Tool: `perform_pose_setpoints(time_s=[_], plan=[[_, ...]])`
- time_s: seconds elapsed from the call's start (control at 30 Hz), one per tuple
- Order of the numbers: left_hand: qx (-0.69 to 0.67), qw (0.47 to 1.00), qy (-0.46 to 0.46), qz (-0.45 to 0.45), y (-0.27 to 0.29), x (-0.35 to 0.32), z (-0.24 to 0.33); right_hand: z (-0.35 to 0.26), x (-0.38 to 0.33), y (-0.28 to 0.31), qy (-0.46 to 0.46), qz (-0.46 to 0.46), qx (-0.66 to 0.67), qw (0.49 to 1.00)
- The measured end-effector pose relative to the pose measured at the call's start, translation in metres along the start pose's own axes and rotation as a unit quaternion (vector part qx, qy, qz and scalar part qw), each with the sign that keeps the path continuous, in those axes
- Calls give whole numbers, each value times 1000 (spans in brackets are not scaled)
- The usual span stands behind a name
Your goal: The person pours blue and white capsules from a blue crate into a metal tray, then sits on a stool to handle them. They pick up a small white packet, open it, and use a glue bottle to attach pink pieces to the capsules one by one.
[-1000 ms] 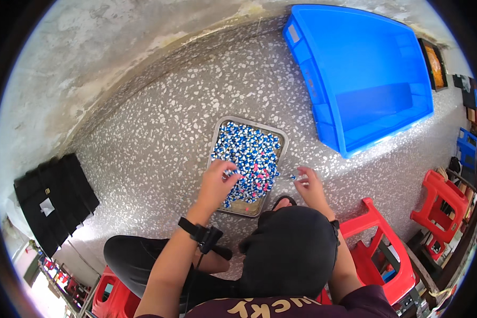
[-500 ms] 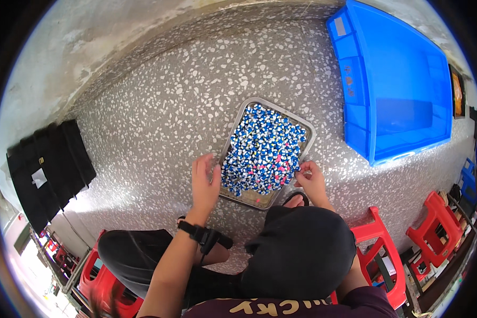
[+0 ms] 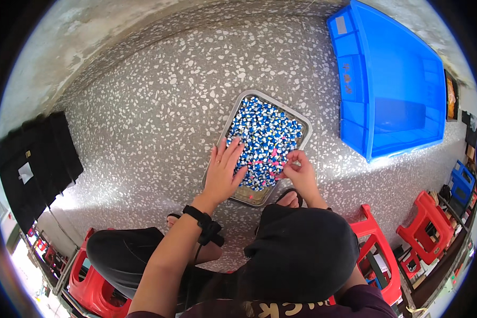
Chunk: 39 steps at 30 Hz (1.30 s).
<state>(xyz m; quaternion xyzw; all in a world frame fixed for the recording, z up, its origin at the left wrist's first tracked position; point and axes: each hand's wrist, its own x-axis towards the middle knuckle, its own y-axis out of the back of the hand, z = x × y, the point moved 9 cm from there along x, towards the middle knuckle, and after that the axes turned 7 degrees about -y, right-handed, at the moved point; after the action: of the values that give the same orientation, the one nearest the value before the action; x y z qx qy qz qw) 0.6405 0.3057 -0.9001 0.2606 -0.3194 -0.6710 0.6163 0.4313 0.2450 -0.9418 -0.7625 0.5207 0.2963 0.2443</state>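
Observation:
A shallow metal tray [image 3: 253,199] on the floor holds a heap of small blue-and-white pieces [image 3: 265,124], with a few pink ones among them. Their exact kind is too small to tell. My left hand [image 3: 225,170] lies flat over the left side of the heap, fingers stretched out and touching it. At the right edge of the heap, my right hand [image 3: 301,174] has thumb and fingertips pinched together. Whatever sits between those fingertips is hidden.
A large blue plastic bin [image 3: 355,100] stands at the far right. To the left is a black case-like object [image 3: 40,164]. Red plastic stools [image 3: 379,254] stand at the right, and another red stool [image 3: 93,283] is under my left leg. A wall runs along the far side.
My left hand has come from beside the tray's left edge onto the heap. The right hand has shifted slightly left, over the pieces, still pinched. The whole view has tilted a little.

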Motion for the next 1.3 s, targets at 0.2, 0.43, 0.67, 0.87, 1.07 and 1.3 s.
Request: perform_pose_setpoints(time_s=[0.2, 0.43, 0.67, 0.87, 1.07, 1.3], plan=[[-10, 998, -21, -63, -1, -20, 13, -33, 10, -12, 49, -29, 25, 998], [42, 994, -97, -35, 2, 0, 56, -15, -9, 28, 47, 22, -10, 999], [69, 981, -123, -133, -36, -18, 68, 43, -17, 1, 1, -74, -89, 993], [68, 964, -142, -214, -41, -59, 60, 36, -26, -39, -57, -153, -97, 982], [27, 987, -117, -104, -4, -45, 50, 37, -28, -15, -40, -137, -1, 990], [-178, 932, 279, 150, 26, -54, -86, 93, -28, 36, -176, -118, -150, 966]])
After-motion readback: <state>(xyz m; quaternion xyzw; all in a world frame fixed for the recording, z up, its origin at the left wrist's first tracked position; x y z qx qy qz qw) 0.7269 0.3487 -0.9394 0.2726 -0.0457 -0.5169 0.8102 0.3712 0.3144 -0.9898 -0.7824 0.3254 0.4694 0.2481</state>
